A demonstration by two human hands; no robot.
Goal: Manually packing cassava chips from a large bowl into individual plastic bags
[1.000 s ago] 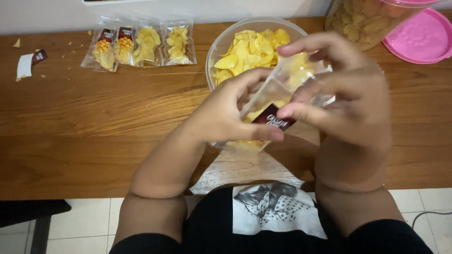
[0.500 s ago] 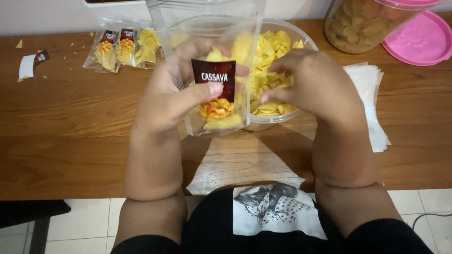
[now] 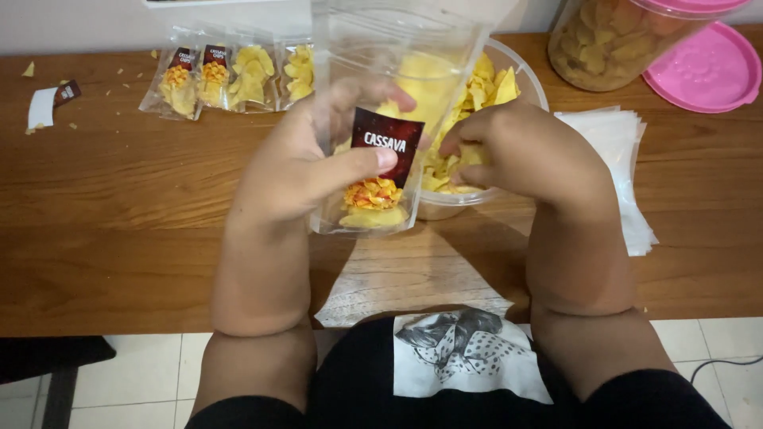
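My left hand (image 3: pixel 306 163) holds a clear plastic pouch (image 3: pixel 373 71) upright, thumb across its dark label, with a few yellow chips at its bottom. Behind the pouch stands a clear bowl (image 3: pixel 520 71) full of yellow chips (image 3: pixel 485 83). My right hand (image 3: pixel 528 151) reaches into the bowl's near side, fingers closed around chips there.
Several filled chip pouches (image 3: pixel 230 75) lie at the back left of the wooden table (image 3: pixel 119 206). A stack of empty clear pouches (image 3: pixel 624 151) lies right of the bowl. A large chip jar (image 3: pixel 612 44) and its pink lid (image 3: pixel 703 67) sit at the back right. A torn label (image 3: pixel 48 103) and crumbs lie far left.
The pouch went from tilted between both hands to upright in my left hand. My right hand let go of it and moved into the bowl of chips.
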